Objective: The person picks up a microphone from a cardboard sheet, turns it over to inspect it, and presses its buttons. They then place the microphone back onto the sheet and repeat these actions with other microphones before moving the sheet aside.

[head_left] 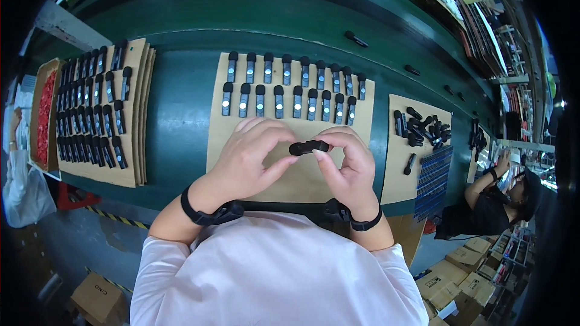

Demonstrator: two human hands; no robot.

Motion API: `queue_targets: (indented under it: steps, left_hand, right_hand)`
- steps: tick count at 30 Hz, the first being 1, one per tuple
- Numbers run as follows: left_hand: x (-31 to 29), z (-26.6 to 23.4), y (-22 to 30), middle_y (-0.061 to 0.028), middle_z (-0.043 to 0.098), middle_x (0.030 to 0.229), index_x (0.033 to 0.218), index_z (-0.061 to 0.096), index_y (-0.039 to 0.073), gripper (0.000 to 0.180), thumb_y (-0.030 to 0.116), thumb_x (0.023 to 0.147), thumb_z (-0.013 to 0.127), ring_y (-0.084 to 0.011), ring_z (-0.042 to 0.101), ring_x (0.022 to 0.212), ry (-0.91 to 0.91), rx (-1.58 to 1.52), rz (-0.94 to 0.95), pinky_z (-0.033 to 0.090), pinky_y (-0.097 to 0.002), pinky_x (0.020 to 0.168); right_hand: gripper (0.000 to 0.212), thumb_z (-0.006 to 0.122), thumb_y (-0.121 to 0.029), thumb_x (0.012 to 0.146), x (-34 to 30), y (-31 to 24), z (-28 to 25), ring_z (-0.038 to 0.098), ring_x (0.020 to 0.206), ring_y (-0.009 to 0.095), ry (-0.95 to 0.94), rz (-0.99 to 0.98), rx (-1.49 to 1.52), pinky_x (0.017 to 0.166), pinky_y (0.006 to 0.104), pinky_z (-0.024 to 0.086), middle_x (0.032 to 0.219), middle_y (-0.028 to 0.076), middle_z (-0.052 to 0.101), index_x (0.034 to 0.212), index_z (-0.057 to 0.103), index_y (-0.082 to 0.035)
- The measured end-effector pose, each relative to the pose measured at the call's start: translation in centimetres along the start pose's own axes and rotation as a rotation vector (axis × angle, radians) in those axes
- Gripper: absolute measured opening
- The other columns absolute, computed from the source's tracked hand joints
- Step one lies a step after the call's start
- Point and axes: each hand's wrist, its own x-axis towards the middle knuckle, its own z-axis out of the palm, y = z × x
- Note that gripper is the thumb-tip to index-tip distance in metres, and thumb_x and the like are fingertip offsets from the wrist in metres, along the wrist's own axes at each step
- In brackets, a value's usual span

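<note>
A small black clip-on microphone (309, 147) with a rounded foam tip is held level between my hands, above the front part of a cardboard sheet (290, 182). My left hand (249, 156) pinches its foam end between thumb and fingers. My right hand (351, 168) grips the other end, thumb on the near side and index finger behind. Beyond my hands, two rows of similar microphones (278, 101) lie on the same sheet, foam tips pointing away from me, each with a small pale round spot on its body.
Stacked cardboard sheets (140, 139) at left carry several rows of microphones, beside a box of red pieces (46, 118). Rightward, another sheet (396, 175) holds a loose microphone pile (423, 128) and a blue-black slatted stack (432, 182). Loose microphones (356, 39) dot the green table (181, 93). A co-worker (492, 202) sits right.
</note>
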Motion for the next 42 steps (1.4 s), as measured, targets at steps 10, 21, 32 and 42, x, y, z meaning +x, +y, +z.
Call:
queue_targets:
  steps: [10,21,32,42]
  left_hand:
    - [-5.7,-2.2,-0.9,-0.0148,0.051,0.135,0.126,0.059,0.011,0.060,0.028,0.072,0.079,-0.0335,0.047,0.127,-0.445,0.493,-0.025,0.035,-0.0502,0.109]
    - [-6.4,-2.3,-1.5,-0.0145,0.043,0.145,0.132,0.057,0.015,0.069,0.040,0.072,0.079,-0.0312,0.039,0.136,-0.550,0.546,-0.077,0.027,-0.0530,0.115]
    - [-6.4,-2.0,-1.6,-0.0156,0.044,0.144,0.130,0.060,0.015,0.069,0.040,0.069,0.080,-0.0333,0.040,0.135,-0.529,0.518,-0.084,0.027,-0.0540,0.115]
    - [-6.0,-2.3,-1.3,-0.0142,0.043,0.145,0.131,0.058,0.016,0.068,0.042,0.072,0.078,-0.0311,0.039,0.137,-0.549,0.534,-0.093,0.027,-0.0536,0.115]
  right_hand:
    - [0.023,0.067,0.007,0.081,-1.4,5.5,-7.1,0.065,0.092,0.023,0.064,0.208,-0.346,0.080,0.0304,0.052,0.108,0.012,0.065,0.103,0.063,-0.001]
    - [0.020,0.070,0.001,0.079,-3.8,8.4,-7.6,0.063,0.099,0.035,-0.186,0.047,-0.754,0.081,0.0393,0.054,0.115,0.014,0.061,0.097,0.060,-0.001]
    - [0.023,0.070,-0.002,0.081,-1.2,9.5,-8.4,0.063,0.101,0.034,-0.173,0.066,-0.711,0.083,0.0374,0.053,0.117,0.014,0.061,0.102,0.061,-0.001]
    - [0.028,0.067,-0.003,0.083,7.0,15.8,-15.4,0.061,0.106,0.033,-0.046,0.117,-0.729,0.093,0.0367,0.049,0.113,0.016,0.062,0.110,0.061,0.000]
